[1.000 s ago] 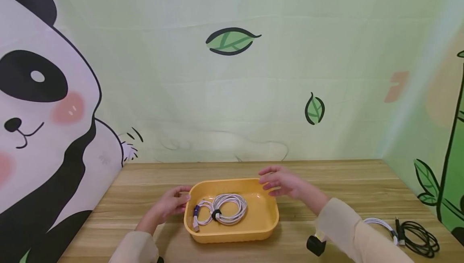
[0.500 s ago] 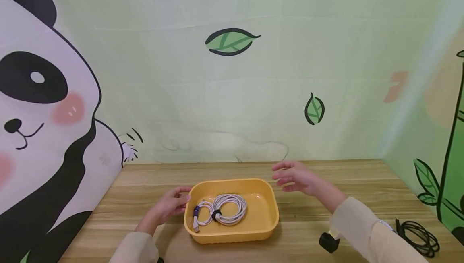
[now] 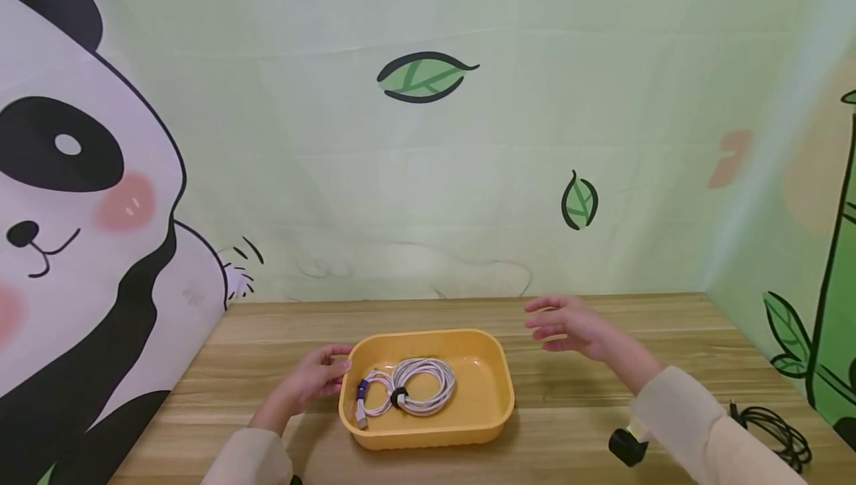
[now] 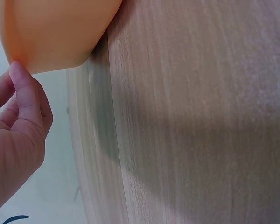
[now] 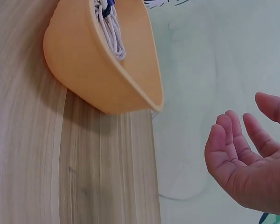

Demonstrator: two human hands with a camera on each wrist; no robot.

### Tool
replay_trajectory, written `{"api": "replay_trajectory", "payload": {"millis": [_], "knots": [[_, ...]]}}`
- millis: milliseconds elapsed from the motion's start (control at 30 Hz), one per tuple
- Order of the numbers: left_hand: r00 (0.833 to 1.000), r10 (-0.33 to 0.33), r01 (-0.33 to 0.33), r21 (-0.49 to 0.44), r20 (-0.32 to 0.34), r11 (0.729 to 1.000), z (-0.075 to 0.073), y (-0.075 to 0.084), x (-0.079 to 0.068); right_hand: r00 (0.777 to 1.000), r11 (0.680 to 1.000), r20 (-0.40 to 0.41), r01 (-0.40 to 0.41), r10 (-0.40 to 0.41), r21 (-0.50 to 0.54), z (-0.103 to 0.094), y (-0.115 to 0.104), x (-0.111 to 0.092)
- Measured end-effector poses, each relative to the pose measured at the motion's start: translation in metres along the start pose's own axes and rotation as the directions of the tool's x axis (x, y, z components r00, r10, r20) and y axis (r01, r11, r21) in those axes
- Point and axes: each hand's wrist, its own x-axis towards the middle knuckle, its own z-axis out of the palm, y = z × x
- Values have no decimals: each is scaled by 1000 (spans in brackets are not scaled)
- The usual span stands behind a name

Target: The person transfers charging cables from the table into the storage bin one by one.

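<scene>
A yellow plastic tray [image 3: 478,396] with raised sides stands on the wooden table in the head view. Inside lies a coiled white cable [image 3: 438,396], bundled with a black tie and a blue one. My left hand [image 3: 314,375] is at the tray's left end; in the left wrist view its thumb and forefinger pinch the wall [image 4: 60,32] near the edge. To the tray's right, my right hand [image 3: 568,325] hovers over the table with fingers loosely bent and apart. Nothing is in its grasp, and a gap separates it from the tray in the right wrist view.
A coiled black cable [image 3: 776,433] lies at the right of the wooden table [image 3: 602,403], partly covered by the right sleeve [image 3: 695,414]. A black wrist-worn device [image 3: 627,446] sticks out below that sleeve. Behind the table hangs a printed cloth backdrop [image 3: 321,173].
My right hand has moved right, from over the tray's right rim to well beside it. Its sleeve now covers the white cable at the right. The left hand and tray have stayed put.
</scene>
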Motion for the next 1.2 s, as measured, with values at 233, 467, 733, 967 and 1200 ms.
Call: {"api": "replay_trajectory", "payload": {"millis": [233, 467, 733, 967, 1200], "knots": [[1000, 0, 0, 1, 2, 1000, 1, 0, 0, 1000, 1000, 3, 6, -6, -18, -11, 3, -5], [1000, -11, 11, 0, -4, 1000, 1, 0, 1, 1000, 999, -19, 5, -6, -37, -22, 6, -9], [1000, -10, 10, 3, 1, 1000, 0, 0, 0, 1000, 999, -14, 8, -9, -37, -35, 7, -15], [1000, -3, 3, 4, 16, 1000, -2, 0, 1, 1000, 998, -17, 16, -17, -60, -46, 10, -22], [1000, -15, 15, 2, -1, 1000, -1, 0, 1, 1000, 998, 2, 24, -24, -58, -57, 14, -29]]}}
